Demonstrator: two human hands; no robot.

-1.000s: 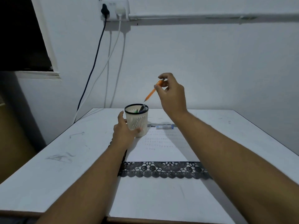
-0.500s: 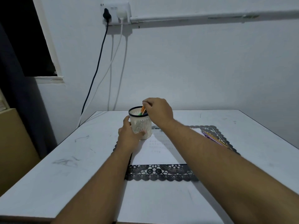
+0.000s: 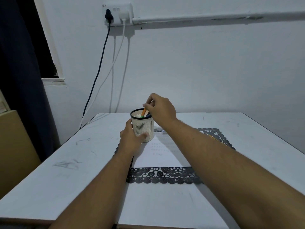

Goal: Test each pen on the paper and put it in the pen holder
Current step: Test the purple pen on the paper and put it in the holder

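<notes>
A white slotted pen holder (image 3: 143, 128) with a black rim stands at the far left corner of the paper (image 3: 162, 160). My left hand (image 3: 132, 139) is wrapped around its side. Just above the rim, my right hand (image 3: 160, 108) pinches the top of an orange pen (image 3: 143, 111), which leans inside the holder among green and dark pens. Faint test scribbles mark the paper. Another pen (image 3: 162, 131) with a blue part lies on the table right behind the holder, partly hidden by my right forearm.
The paper lies on a black lace mat (image 3: 162, 176) on a white table (image 3: 66, 162). More pens (image 3: 212, 138) show on the mat's far right past my forearm. Cables hang from a wall socket (image 3: 118, 14). A brown cabinet (image 3: 14, 146) stands to the left.
My right hand brought the orange pen down from the air into the holder and now sits slightly higher above the rim. My left hand has kept its grip on the holder.
</notes>
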